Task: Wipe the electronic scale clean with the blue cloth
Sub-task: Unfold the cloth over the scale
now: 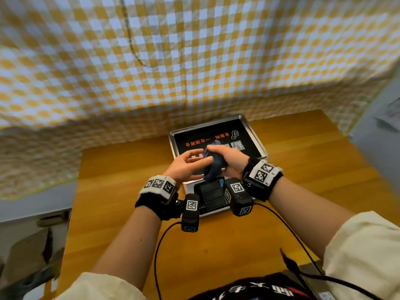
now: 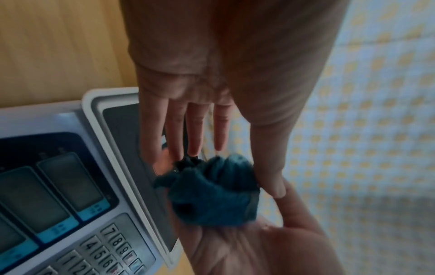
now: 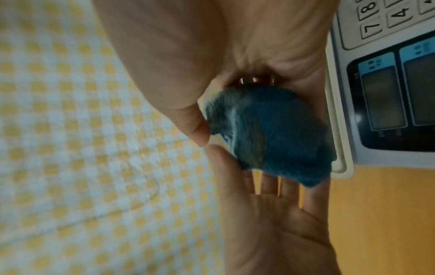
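Looks like some makeshift recording setup rather than a real shop or kitchen: a wooden table [image 1: 121,191] with a yellow-and-white checked cloth [image 1: 151,61] hung up as a backdrop right behind it, far side and running off to the left. The only shop-like thing is the electronic scale [image 1: 216,135], a price-computing kind with a keypad [image 2: 110,249], three display windows [image 2: 68,178] and a steel tray. Grey floor shows past both table edges.
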